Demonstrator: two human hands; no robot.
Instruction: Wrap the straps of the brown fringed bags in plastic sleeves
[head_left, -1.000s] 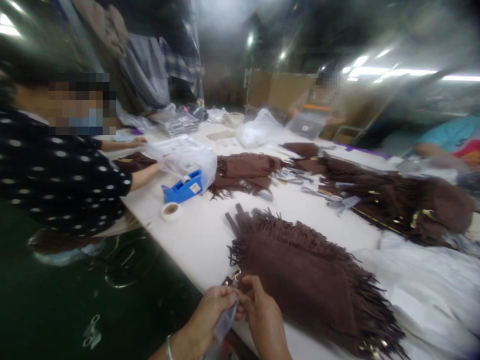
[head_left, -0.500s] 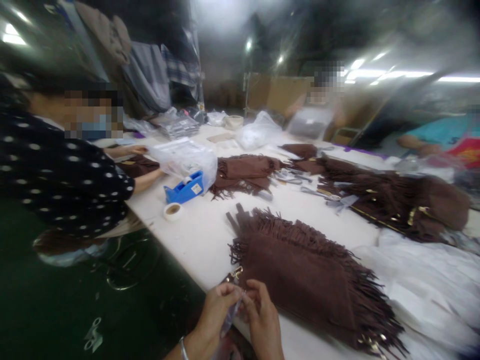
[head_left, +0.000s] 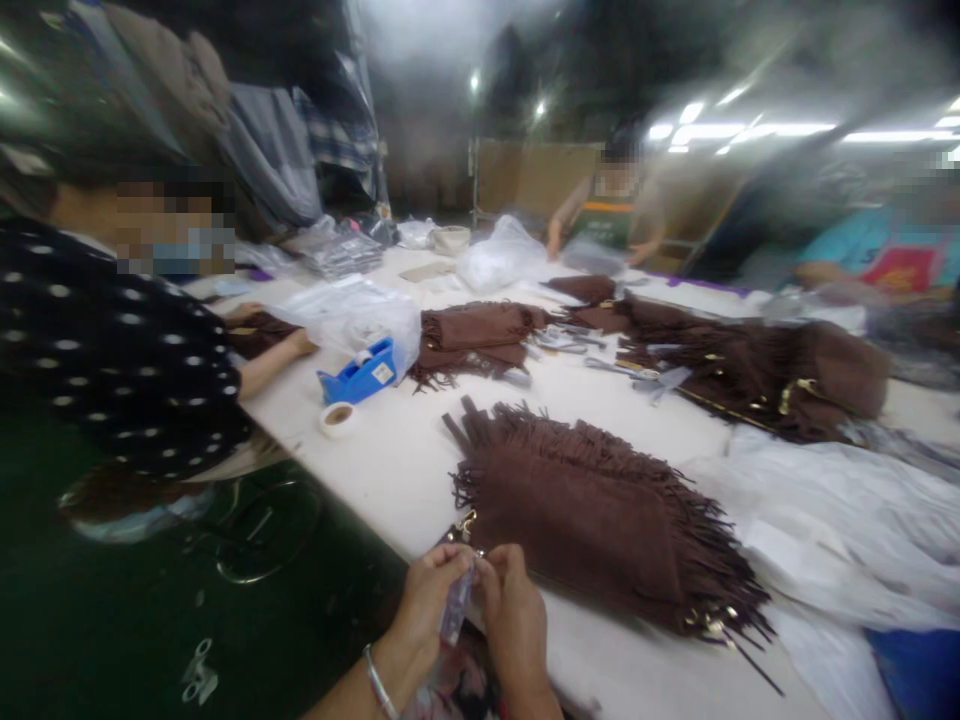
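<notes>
In the head view, my left hand (head_left: 429, 602) and my right hand (head_left: 516, 612) meet at the table's near edge, fingertips pinched together. Between them hangs a small strip of clear plastic (head_left: 456, 606), gripped by both; its exact kind is unclear. Just beyond my fingers is a gold clasp (head_left: 466, 524) at the left corner of a brown fringed bag (head_left: 577, 520). This bag lies flat on the white table (head_left: 397, 480), its fringe spread along the far and right sides. More gold hardware (head_left: 709, 618) shows at its right corner.
A blue tape dispenser (head_left: 358, 372) and a tape roll (head_left: 338, 419) stand left of the bag. More brown fringed bags (head_left: 750, 370) lie beyond, white plastic sheeting (head_left: 840, 530) at right. A co-worker in a dotted top (head_left: 127, 350) sits left; scissors (head_left: 199, 672) lie on the floor.
The view has shifted slightly. My hands still pinch the plastic strip. The far co-worker has lowered a clear bag, and the left co-worker's hand has come away from the plastic bags onto brown material.
</notes>
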